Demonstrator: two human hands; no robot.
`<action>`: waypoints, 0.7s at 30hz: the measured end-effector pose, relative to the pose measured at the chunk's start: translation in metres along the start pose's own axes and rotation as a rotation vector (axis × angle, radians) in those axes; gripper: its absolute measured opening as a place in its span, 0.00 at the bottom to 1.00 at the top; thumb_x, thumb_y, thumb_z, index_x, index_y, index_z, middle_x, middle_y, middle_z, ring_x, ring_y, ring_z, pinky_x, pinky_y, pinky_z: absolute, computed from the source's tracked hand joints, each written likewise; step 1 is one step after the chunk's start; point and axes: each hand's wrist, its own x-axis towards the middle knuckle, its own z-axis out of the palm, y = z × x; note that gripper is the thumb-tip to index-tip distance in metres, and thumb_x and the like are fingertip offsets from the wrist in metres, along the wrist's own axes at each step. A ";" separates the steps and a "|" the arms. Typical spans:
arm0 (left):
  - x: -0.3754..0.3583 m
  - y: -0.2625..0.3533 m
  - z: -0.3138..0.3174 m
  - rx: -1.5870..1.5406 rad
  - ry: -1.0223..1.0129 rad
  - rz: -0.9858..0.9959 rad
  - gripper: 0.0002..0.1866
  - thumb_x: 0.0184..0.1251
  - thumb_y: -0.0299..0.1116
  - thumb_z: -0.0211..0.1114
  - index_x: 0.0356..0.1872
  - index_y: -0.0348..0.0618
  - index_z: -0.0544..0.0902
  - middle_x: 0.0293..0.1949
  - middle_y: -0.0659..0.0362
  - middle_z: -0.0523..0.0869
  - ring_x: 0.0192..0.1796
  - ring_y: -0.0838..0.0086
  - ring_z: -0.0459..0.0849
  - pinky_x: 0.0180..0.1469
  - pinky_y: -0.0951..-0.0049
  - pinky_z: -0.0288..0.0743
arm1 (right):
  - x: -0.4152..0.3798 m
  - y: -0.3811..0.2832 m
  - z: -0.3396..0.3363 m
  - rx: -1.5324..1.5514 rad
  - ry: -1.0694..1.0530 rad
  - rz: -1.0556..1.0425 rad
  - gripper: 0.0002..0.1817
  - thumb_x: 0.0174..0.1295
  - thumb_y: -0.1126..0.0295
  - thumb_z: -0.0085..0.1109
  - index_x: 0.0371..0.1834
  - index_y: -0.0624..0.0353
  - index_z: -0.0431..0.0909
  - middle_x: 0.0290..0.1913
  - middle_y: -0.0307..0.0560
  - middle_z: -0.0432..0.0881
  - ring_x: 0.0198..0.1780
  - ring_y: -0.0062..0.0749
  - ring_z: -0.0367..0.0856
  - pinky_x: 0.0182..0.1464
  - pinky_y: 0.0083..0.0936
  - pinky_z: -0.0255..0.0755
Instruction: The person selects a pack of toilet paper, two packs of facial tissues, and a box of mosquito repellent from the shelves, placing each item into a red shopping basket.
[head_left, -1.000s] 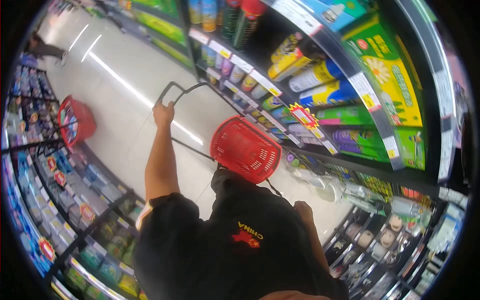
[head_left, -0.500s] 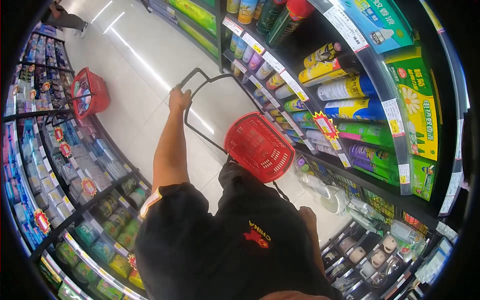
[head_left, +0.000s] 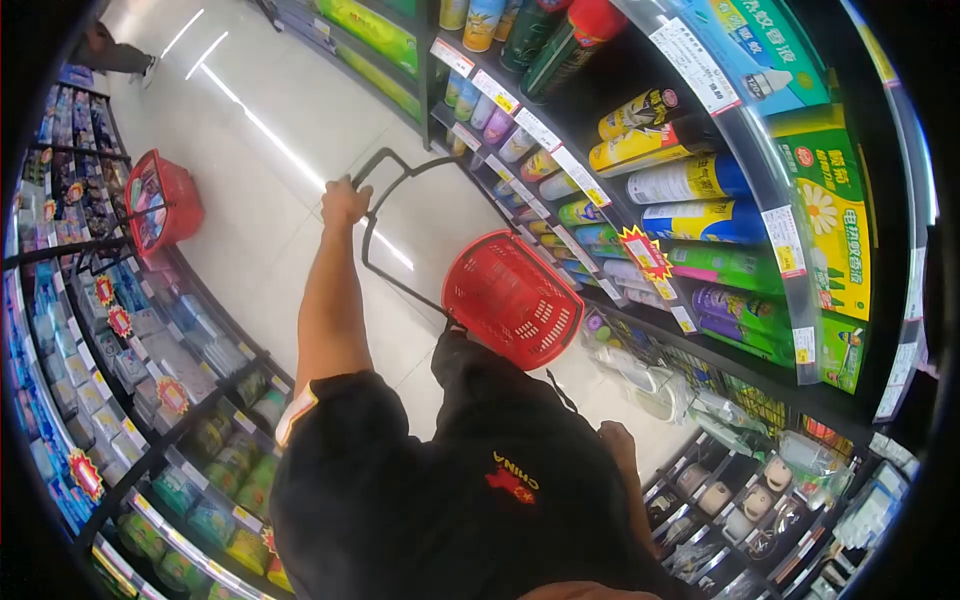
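My left hand (head_left: 345, 203) is closed around the long black pull handle (head_left: 402, 172) of a red plastic shopping basket (head_left: 515, 300). The arm is stretched forward over the aisle floor. The basket stands in front of my legs, beside the right-hand shelves, and its inner wall and slotted side show no goods. My right hand (head_left: 617, 440) hangs low at my side with its fingers curled in, near the lower right racks; nothing shows in it, and part of it is hidden by its angle.
Spray cans (head_left: 690, 180) and boxed insect-repellent goods (head_left: 825, 210) fill the right shelves. A second red basket (head_left: 172, 205) with goods in it stands by the left shelves (head_left: 150, 350). A person's leg (head_left: 120, 55) shows at the far upper left.
The view has shifted a little, so shelves and floor sit slightly further left. My left hand still grips the handle. The basket shows more of its inside. The distant person's leg has moved.
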 end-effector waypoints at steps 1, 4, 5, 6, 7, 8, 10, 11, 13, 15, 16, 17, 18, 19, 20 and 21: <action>-0.005 0.006 -0.005 0.062 -0.028 0.002 0.31 0.62 0.53 0.63 0.60 0.41 0.81 0.64 0.44 0.76 0.61 0.50 0.80 0.63 0.51 0.75 | 0.005 0.007 -0.001 -0.055 -0.021 -0.070 0.16 0.70 0.61 0.56 0.50 0.64 0.81 0.41 0.48 0.84 0.35 0.30 0.84 0.38 0.27 0.79; -0.002 0.003 0.004 0.072 -0.097 0.020 0.30 0.62 0.59 0.62 0.50 0.41 0.86 0.55 0.44 0.82 0.58 0.49 0.82 0.59 0.51 0.77 | 0.006 0.006 0.000 0.030 -0.001 0.039 0.16 0.71 0.61 0.56 0.49 0.64 0.82 0.39 0.50 0.85 0.34 0.30 0.84 0.38 0.28 0.78; -0.004 0.003 0.009 0.061 -0.117 0.021 0.31 0.62 0.60 0.62 0.49 0.40 0.86 0.51 0.44 0.84 0.56 0.49 0.83 0.58 0.50 0.77 | 0.008 -0.005 -0.001 0.104 0.016 0.128 0.17 0.71 0.60 0.55 0.48 0.64 0.82 0.38 0.50 0.85 0.34 0.31 0.84 0.37 0.29 0.78; -0.007 0.003 0.015 0.040 -0.149 0.082 0.32 0.62 0.61 0.62 0.47 0.38 0.86 0.47 0.45 0.86 0.53 0.49 0.84 0.56 0.50 0.78 | 0.008 -0.007 -0.001 0.155 0.034 0.146 0.17 0.70 0.60 0.56 0.48 0.64 0.82 0.37 0.49 0.85 0.35 0.32 0.84 0.40 0.30 0.78; -0.013 0.003 0.018 0.022 -0.179 0.141 0.32 0.62 0.61 0.63 0.45 0.36 0.86 0.42 0.45 0.87 0.49 0.48 0.86 0.53 0.51 0.78 | 0.010 -0.008 -0.001 0.140 0.041 0.147 0.17 0.70 0.59 0.56 0.48 0.64 0.82 0.36 0.49 0.86 0.36 0.32 0.84 0.41 0.30 0.78; -0.020 0.002 0.020 0.006 -0.206 0.198 0.33 0.62 0.62 0.63 0.43 0.35 0.86 0.37 0.46 0.88 0.46 0.48 0.87 0.51 0.51 0.79 | 0.014 -0.008 0.000 0.126 0.045 0.145 0.18 0.70 0.59 0.56 0.48 0.64 0.82 0.36 0.49 0.86 0.37 0.32 0.84 0.43 0.30 0.78; -0.054 0.018 0.018 -0.362 -0.290 0.218 0.31 0.66 0.56 0.64 0.43 0.30 0.84 0.24 0.52 0.84 0.27 0.63 0.84 0.33 0.63 0.78 | 0.019 -0.010 0.001 0.112 0.032 0.152 0.19 0.68 0.57 0.58 0.48 0.63 0.82 0.37 0.50 0.86 0.40 0.34 0.85 0.48 0.31 0.77; -0.069 0.027 0.020 -0.494 -0.325 0.207 0.29 0.68 0.54 0.65 0.43 0.29 0.84 0.22 0.54 0.82 0.23 0.69 0.82 0.29 0.68 0.76 | 0.022 -0.008 0.002 0.099 0.019 0.148 0.19 0.68 0.57 0.58 0.48 0.63 0.82 0.37 0.50 0.86 0.41 0.35 0.85 0.48 0.32 0.77; -0.105 0.049 0.015 -0.651 -0.416 0.219 0.27 0.69 0.52 0.64 0.43 0.30 0.83 0.20 0.57 0.78 0.21 0.75 0.78 0.25 0.71 0.73 | 0.028 -0.001 0.004 0.071 -0.012 0.135 0.19 0.68 0.56 0.58 0.48 0.62 0.83 0.38 0.50 0.87 0.41 0.36 0.85 0.49 0.32 0.77; -0.134 0.067 0.007 -0.483 -0.441 0.283 0.27 0.70 0.53 0.63 0.42 0.32 0.84 0.19 0.57 0.78 0.20 0.73 0.78 0.25 0.70 0.73 | 0.031 0.003 0.003 0.045 -0.026 0.078 0.20 0.67 0.55 0.58 0.47 0.62 0.83 0.39 0.51 0.87 0.41 0.38 0.85 0.49 0.33 0.77; -0.154 0.079 -0.002 -0.451 -0.433 0.277 0.27 0.70 0.54 0.62 0.39 0.33 0.85 0.18 0.58 0.77 0.20 0.73 0.78 0.25 0.69 0.73 | 0.034 0.006 0.001 0.050 -0.033 0.065 0.20 0.67 0.55 0.58 0.47 0.62 0.83 0.39 0.51 0.87 0.40 0.38 0.85 0.49 0.33 0.77; -0.175 0.088 -0.011 -0.420 -0.423 0.267 0.28 0.70 0.56 0.60 0.37 0.33 0.85 0.17 0.58 0.77 0.19 0.73 0.78 0.26 0.68 0.74 | 0.036 0.009 -0.002 0.053 -0.042 0.051 0.20 0.67 0.55 0.58 0.47 0.62 0.83 0.39 0.51 0.87 0.40 0.37 0.85 0.48 0.34 0.77; -0.184 0.086 -0.010 -0.396 -0.383 0.302 0.29 0.71 0.57 0.59 0.36 0.33 0.86 0.16 0.58 0.76 0.19 0.72 0.78 0.26 0.68 0.74 | 0.039 0.015 -0.004 0.057 -0.051 0.051 0.19 0.67 0.56 0.58 0.48 0.62 0.82 0.39 0.50 0.86 0.39 0.35 0.85 0.45 0.32 0.77; -0.195 0.084 -0.010 -0.370 -0.339 0.334 0.30 0.71 0.58 0.58 0.35 0.34 0.86 0.16 0.58 0.76 0.19 0.72 0.79 0.26 0.68 0.74 | 0.044 0.025 -0.005 0.061 -0.062 0.048 0.19 0.68 0.57 0.58 0.49 0.62 0.82 0.39 0.48 0.86 0.38 0.33 0.85 0.43 0.31 0.78; -0.207 0.081 -0.010 -0.363 -0.300 0.305 0.31 0.71 0.58 0.57 0.35 0.33 0.86 0.17 0.56 0.78 0.20 0.71 0.80 0.26 0.67 0.74 | 0.048 0.036 -0.007 0.064 -0.073 0.044 0.18 0.68 0.57 0.59 0.49 0.62 0.82 0.39 0.46 0.86 0.38 0.31 0.85 0.40 0.30 0.78; -0.214 0.072 -0.005 -0.353 -0.244 0.282 0.31 0.72 0.57 0.57 0.35 0.32 0.86 0.17 0.55 0.79 0.20 0.70 0.80 0.26 0.66 0.74 | 0.050 0.043 -0.013 0.104 -0.058 0.049 0.18 0.67 0.57 0.59 0.48 0.62 0.82 0.38 0.47 0.86 0.37 0.32 0.85 0.41 0.31 0.78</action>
